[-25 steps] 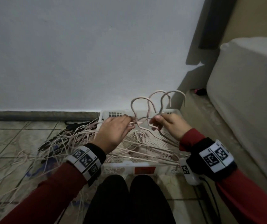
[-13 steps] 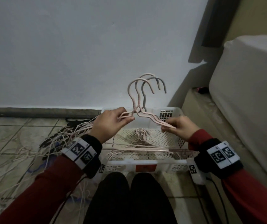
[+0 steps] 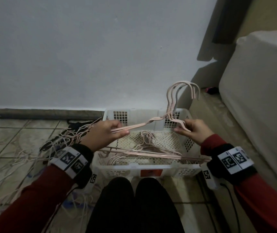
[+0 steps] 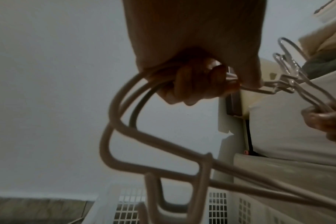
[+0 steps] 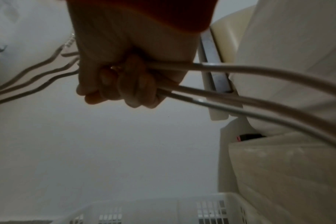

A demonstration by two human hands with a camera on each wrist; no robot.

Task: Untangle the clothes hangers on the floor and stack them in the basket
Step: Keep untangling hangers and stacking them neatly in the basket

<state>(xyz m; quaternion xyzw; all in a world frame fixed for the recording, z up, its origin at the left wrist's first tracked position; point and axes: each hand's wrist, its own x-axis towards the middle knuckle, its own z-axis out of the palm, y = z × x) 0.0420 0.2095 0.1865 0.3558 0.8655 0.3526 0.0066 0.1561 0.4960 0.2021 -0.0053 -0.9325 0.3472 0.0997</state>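
We hold the bunch of hangers [image 3: 152, 122] level above the basket [image 3: 151, 169], long axis running left to right like the basket's. Left hand [image 3: 103, 135] and right hand [image 3: 195, 131] fingers curl round opposite shoulders; hooks point up, away from us.

A pale wall [image 3: 84, 56] meets tiled floor [image 3: 8, 132]; a cushioned seat [image 3: 260, 98] stands right.

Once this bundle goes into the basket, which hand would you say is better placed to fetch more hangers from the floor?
Left, probably. The tangled hangers lie on the floor beside the left hand; the right hand is across the basket, holding the bundle.
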